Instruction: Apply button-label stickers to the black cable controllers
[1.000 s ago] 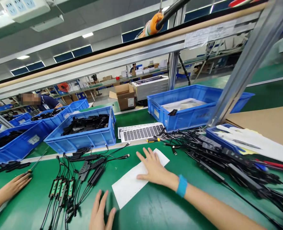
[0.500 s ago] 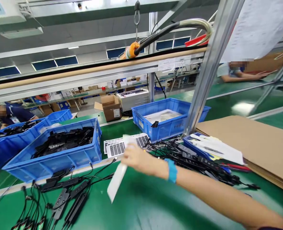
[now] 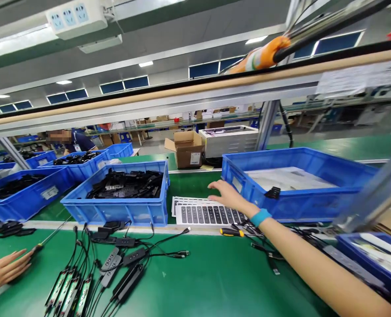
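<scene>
My right hand [image 3: 228,196] hangs over the printed label sheets [image 3: 208,214], by the left wall of a blue bin [image 3: 297,202] with white paper in it. Its fingers are apart and hold nothing. At the left edge my left hand [image 3: 6,270] is partly cut off, fingers stretched out over the green bench. Its fingertips are at the dark handle of a long thin screwdriver [image 3: 54,231]; no grip shows. Between the hands lie green circuit boards [image 3: 66,290] with cables and black and grey cased units [image 3: 128,281]. A yellow-black screwdriver [image 3: 231,232] lies below the sheets.
Several blue bins of black parts stand at the left, the nearest bin [image 3: 116,211] beside the sheets. Black cables [image 3: 268,253] tangle under my right arm. A metal post [image 3: 363,202] and a small blue tray [image 3: 354,251] are at the right. A person [image 3: 79,141] is in the background.
My view has swung left. The white strip that my right hand held has left it, and the hand's fingers have opened near the paper bin. My left hand has come into view.
</scene>
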Tool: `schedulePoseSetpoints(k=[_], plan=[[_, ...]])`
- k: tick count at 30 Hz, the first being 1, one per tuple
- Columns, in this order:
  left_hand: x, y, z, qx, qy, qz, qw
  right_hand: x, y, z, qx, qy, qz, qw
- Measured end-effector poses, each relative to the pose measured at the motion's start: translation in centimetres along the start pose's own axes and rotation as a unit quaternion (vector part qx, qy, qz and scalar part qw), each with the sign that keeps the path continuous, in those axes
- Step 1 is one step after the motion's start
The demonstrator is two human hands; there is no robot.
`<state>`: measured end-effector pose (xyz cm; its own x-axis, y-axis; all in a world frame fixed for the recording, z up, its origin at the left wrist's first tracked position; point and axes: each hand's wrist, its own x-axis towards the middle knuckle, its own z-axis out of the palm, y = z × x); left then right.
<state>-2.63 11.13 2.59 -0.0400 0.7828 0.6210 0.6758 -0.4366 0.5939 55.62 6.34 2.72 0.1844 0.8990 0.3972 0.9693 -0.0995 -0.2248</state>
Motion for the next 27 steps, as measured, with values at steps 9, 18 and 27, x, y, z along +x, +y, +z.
schedulePoseSetpoints(k=[9,18,27], plan=[[7.7,-8.1,-2.7,-0.056,-0.072,-0.058,0.994,1.8,0.4,7.3,0.069,-0.116,-0.064,0.989],[-9.8,6.1,0.5,0.004,-0.087,0.047,0.995,-1.3,-4.5,2.1,0.093,0.034,-0.085,0.991],[-22.2,9.9,2.2,0.121,-0.139,0.156,0.97,-19.8,-19.8,1.7,0.099,0.062,-0.401,0.908]])
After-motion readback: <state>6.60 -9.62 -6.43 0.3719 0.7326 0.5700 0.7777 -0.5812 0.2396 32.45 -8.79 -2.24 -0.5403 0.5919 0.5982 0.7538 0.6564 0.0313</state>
